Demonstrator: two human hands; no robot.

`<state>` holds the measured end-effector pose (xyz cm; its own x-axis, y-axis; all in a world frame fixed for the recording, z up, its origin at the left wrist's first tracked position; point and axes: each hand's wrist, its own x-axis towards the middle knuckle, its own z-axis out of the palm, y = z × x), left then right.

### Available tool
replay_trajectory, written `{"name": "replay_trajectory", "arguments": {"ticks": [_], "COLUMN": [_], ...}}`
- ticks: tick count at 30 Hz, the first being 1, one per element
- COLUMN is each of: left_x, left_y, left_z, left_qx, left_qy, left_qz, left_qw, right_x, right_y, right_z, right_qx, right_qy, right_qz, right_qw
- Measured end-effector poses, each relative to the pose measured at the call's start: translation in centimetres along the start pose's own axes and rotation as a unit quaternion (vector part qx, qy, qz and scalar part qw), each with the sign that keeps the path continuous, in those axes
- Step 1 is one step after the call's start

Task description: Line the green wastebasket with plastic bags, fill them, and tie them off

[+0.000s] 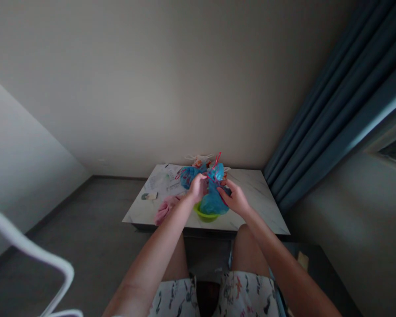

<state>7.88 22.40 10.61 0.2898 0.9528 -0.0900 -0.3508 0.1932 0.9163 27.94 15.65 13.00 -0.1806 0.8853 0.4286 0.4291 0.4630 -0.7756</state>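
A blue plastic bag (213,201) stands in a bright green bowl (207,217) near the front edge of the table. Red string (214,175) runs around its gathered neck, with loose ends sticking up. My left hand (197,188) is at the left of the neck, fingers pinched on the string. From the right, my right hand (235,198) closes its thumb and fingers on the string beside the bag. What lies inside the bag I cannot make out. Just behind my left hand sits another blue bag (186,177) with red string.
The marble-patterned table (251,189) stands against the wall. A pink cloth (166,208) lies left of the bowl, with printed papers (166,181) and a small card (149,196) beyond. A white bag with cord handles (202,157) is at the back. Blue curtains (330,105) hang right.
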Motion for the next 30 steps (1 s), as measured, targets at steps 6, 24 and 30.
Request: {"name": "replay_trajectory", "arguments": {"ticks": [6,24,30], "left_x": [-0.3,-9.7,-8.5], "left_y": [1.5,-2.8,-3.2], "left_z": [-0.9,-8.1,-7.5], "left_qx": [0.013,0.553,0.614], "left_qy": [0.054,0.027,0.141], "left_qz": [0.069,-0.005,-0.026], "left_qw": [0.996,0.833,0.776], "right_x": [0.2,5.4,6.2], "right_y": [0.0,8.2,9.0], "right_z": [-0.2,0.7,2.9], "right_qx": [0.065,-0.030,-0.056], "right_qy": [0.046,-0.034,-0.124], "right_qz": [0.066,0.114,0.106], "right_qw": [0.995,0.992,0.985]}}
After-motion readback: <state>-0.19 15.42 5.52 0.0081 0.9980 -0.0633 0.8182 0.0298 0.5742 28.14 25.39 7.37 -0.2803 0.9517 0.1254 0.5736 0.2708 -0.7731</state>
